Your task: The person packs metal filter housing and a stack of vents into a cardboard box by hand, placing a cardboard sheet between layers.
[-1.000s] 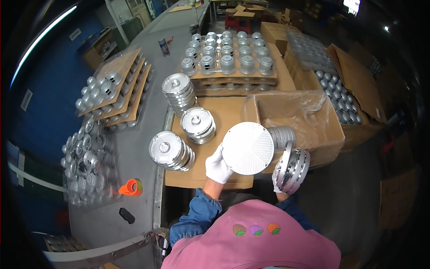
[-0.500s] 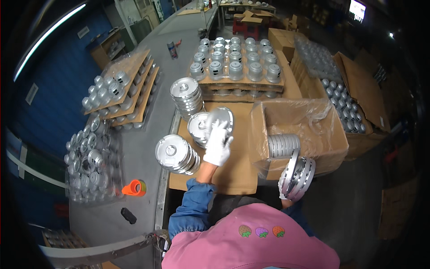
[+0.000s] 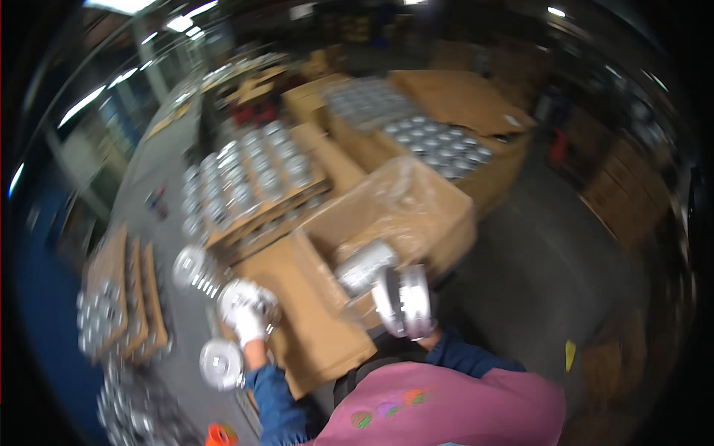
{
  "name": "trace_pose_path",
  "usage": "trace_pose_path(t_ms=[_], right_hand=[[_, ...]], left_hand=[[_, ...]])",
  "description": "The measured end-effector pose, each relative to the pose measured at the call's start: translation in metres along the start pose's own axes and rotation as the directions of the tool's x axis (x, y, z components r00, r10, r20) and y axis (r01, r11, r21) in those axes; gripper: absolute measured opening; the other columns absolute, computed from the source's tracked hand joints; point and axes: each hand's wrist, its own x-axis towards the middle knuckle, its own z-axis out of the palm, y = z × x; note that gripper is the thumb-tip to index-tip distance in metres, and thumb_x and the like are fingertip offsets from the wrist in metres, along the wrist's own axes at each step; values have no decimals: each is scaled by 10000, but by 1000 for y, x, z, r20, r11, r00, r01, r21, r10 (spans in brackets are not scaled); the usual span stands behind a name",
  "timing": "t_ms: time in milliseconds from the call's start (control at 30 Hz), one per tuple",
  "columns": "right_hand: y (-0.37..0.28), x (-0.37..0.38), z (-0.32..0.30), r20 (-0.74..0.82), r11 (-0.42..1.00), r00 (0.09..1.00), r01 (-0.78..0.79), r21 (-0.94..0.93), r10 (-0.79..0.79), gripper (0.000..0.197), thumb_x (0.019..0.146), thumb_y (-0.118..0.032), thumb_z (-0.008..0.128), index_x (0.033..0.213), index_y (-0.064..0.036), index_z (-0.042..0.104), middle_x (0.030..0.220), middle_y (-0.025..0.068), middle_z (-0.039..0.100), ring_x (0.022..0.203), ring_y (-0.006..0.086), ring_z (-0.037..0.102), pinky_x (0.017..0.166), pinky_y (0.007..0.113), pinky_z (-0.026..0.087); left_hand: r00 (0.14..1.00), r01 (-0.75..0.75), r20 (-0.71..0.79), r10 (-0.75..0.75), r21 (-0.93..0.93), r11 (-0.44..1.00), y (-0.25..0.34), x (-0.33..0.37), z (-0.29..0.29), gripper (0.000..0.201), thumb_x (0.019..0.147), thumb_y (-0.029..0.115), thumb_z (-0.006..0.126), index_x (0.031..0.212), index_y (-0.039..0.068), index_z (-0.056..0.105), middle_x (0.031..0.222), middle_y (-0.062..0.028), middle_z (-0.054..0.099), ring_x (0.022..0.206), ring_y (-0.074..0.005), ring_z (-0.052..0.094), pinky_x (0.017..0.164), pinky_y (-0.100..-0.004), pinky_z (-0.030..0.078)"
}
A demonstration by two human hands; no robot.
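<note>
Toward nine o'clock from our right hand, clamped on silver discs rowed nine-to-three beside the carton, our left hand covered a disc stack, though we could not tell its grip.

1. Near left, cut by the edge: an orange tape dispenser.
2. Left: layered cardboard sheets with silver parts between them.
3. Far left of centre: silver cup-shaped parts in rows.
4. Far, beyond these: something red, blurred.
5. Far centre: an open carton full of silver pieces.
6. Right: a yellow strip.
</note>
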Motion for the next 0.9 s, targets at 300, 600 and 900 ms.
trace_pose_path(t_ms=[300, 600, 900], right_hand=[[-13, 3, 42, -157, 817, 851, 405, -410, -501, 325, 827, -208, 540, 1069, -1, 607, 960, 115, 665, 861, 244, 636, 818, 357, 506], [-9, 11, 23, -203, 590, 723, 331, -737, -660, 63, 770, -102, 642, 792, -53, 674, 737, 30, 654, 669, 160, 610, 669, 283, 500], [-15, 20, -9, -286, 776, 822, 267, -571, -493, 360, 780, -246, 630, 1043, -1, 643, 947, 147, 673, 848, 261, 644, 817, 369, 506]], left_hand=[[904, 428, 410, -124, -878, 216, 148, -57, -39, 568, 957, 471, 407, 1153, -42, 554, 1170, -148, 580, 1081, -263, 549, 971, -393, 414], [860, 465, 418, 293, -878, -113, 226, -106, -40, 612, 960, 455, 414, 1316, -43, 414, 1306, -157, 478, 1178, -254, 465, 1020, -387, 347], [929, 66, 178, 324, -942, 329, 281, -125, -88, 511, 934, 296, 476, 1310, -47, 439, 1296, -172, 500, 1144, -266, 513, 954, -360, 410]])
